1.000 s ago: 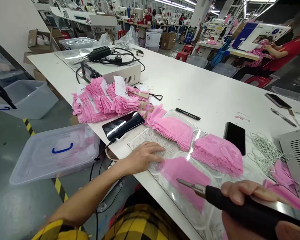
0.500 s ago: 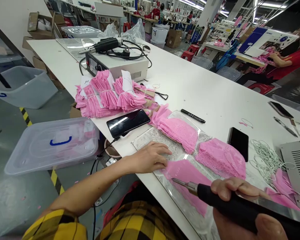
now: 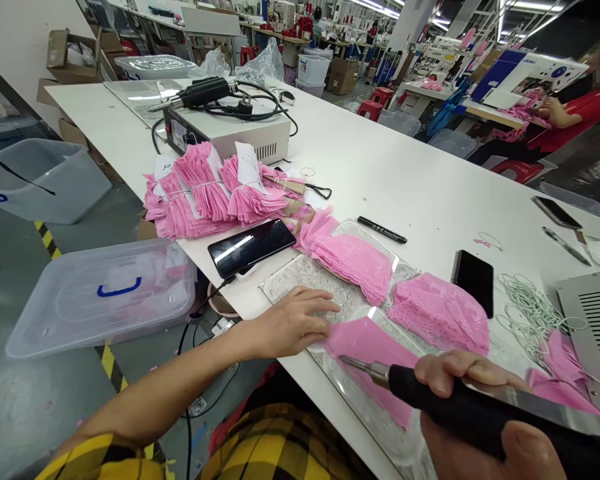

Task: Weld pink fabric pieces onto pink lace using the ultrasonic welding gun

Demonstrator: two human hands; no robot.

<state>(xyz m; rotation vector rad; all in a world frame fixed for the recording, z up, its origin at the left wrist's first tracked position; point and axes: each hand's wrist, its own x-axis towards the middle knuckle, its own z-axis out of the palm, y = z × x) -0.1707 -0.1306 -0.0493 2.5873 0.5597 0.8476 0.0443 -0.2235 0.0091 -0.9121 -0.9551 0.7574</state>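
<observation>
My right hand (image 3: 467,407) grips a thick black handpiece (image 3: 445,400) with a pointed metal tip (image 3: 363,367). The tip points left, over a flat pink fabric piece (image 3: 375,343); whether it touches the cloth I cannot tell. My left hand (image 3: 297,320) rests palm down on the table's near side, fingers loosely stretched, fingertips at the left end of that piece. Under the fabric lies a clear plastic template on a speckled board (image 3: 300,277). Behind it are a stack of pink lace pieces (image 3: 355,260) and another pink lace stack (image 3: 437,313).
Tied pink bundles (image 3: 205,190) with paper slips lie before a grey control box (image 3: 230,130) carrying another handpiece. Phones (image 3: 253,247), a black marker (image 3: 381,229) and tangled pale cord (image 3: 527,310) are on the white table (image 3: 390,167). A lidded bin (image 3: 100,293) stands left; a co-worker sews at right.
The whole view has shifted slightly to the left. Both hands, the handpiece and the pink piece keep nearly the same places relative to each other.
</observation>
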